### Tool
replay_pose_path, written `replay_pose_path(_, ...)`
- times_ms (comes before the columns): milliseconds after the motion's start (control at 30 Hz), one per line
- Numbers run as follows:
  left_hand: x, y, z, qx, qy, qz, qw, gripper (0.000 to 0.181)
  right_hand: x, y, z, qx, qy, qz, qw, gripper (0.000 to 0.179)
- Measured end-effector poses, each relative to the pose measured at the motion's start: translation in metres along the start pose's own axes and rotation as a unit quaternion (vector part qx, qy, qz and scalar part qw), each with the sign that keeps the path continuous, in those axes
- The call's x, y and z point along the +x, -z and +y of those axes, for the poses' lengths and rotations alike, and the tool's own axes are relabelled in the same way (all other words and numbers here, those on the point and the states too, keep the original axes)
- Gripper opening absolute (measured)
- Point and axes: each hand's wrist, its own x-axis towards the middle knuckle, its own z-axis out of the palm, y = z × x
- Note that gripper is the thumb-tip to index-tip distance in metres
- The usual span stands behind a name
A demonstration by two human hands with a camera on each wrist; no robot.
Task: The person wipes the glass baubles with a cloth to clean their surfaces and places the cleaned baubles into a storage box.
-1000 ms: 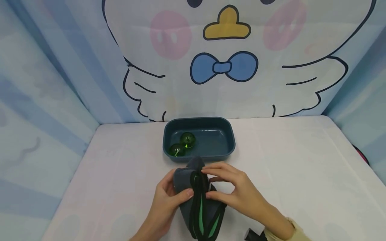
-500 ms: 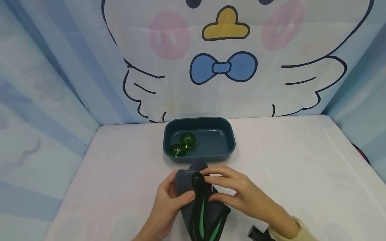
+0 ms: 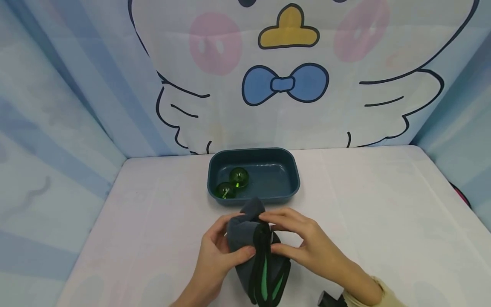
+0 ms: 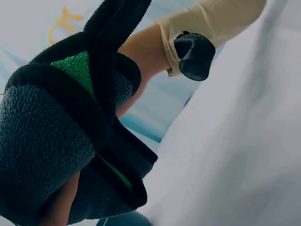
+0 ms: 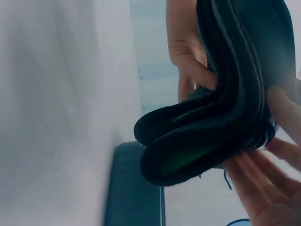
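Observation:
A folded cloth [image 3: 242, 233], dark grey-blue with black edging and green inside its folds, is held between both hands over the near middle of the table. My left hand [image 3: 216, 256] grips its left side, thumb on the front and fingers behind. From the right, my right hand [image 3: 303, 238] pinches the bound edges between thumb and fingertips. Close up in the left wrist view, the cloth [image 4: 42, 127] has a fuzzy, towel-like surface. Its looped folds [image 5: 188, 155] face the right wrist camera, with fingers on both sides.
Just beyond the cloth stands a dark teal box [image 3: 274, 175]. Two clear green balls, one farther back [image 3: 239, 177] and one nearer [image 3: 225, 190], lie in its left part. A black device [image 3: 330, 299] sits at my right wrist. A printed curtain [image 3: 284, 119] hangs behind the white table [image 3: 376, 204].
The cloth and both hands have shifted slightly to the right. The cloth's upper left part has bent and turned a little; both hands keep hold of it. The box and balls have stayed put.

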Motion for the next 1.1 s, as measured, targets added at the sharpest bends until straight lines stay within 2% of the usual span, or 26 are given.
replay_pose_path(167, 0.001, -0.001, 0.001, -0.003, 0.013, 0.015, 0.9998, 0.063, 0.0, 0.001, 0.003, -0.056, 0.076, -0.001, 0.9955, 0.064)
replay_pose_path(233, 0.001, -0.001, 0.001, -0.004, 0.013, 0.014, 0.9998, 0.064, 0.0, 0.001, 0.005, -0.067, 0.105, 0.0, 0.9922, 0.063)
replay_pose_path(300, 0.001, 0.0, 0.001, -0.002, 0.011, 0.004, 0.9999, 0.065, 0.0, 0.0, 0.007, -0.07, 0.117, 0.001, 0.9907, 0.061)
replay_pose_path(433, 0.0, 0.003, 0.001, 0.003, 0.009, -0.029, 0.9995, 0.068, -0.003, -0.001, 0.009, -0.07, 0.113, 0.009, 0.991, 0.059)
replay_pose_path(567, 0.0, 0.004, 0.0, 0.011, -0.002, -0.044, 0.999, 0.069, -0.004, -0.003, 0.008, -0.005, 0.049, 0.015, 0.9987, 0.053)
replay_pose_path(633, 0.0, 0.003, -0.001, 0.016, -0.005, -0.041, 0.999, 0.068, -0.003, -0.004, 0.008, 0.031, 0.012, 0.02, 0.9992, 0.05)
replay_pose_path(700, 0.001, 0.002, -0.001, 0.016, -0.003, -0.033, 0.9993, 0.068, -0.002, -0.005, 0.008, 0.05, -0.009, 0.025, 0.9984, 0.048)
replay_pose_path(833, 0.003, 0.002, -0.001, 0.0, 0.006, -0.024, 0.9997, 0.068, -0.002, -0.005, 0.009, 0.046, 0.0, 0.03, 0.9985, 0.051)
replay_pose_path(967, 0.005, 0.0, -0.001, -0.016, 0.011, -0.022, 0.9996, 0.067, -0.001, -0.002, 0.009, 0.008, 0.044, 0.021, 0.9988, 0.06)
replay_pose_path(1100, 0.006, -0.001, 0.0, -0.018, 0.021, -0.014, 0.9995, 0.067, -0.002, -0.002, 0.011, -0.039, 0.092, 0.012, 0.9949, 0.061)
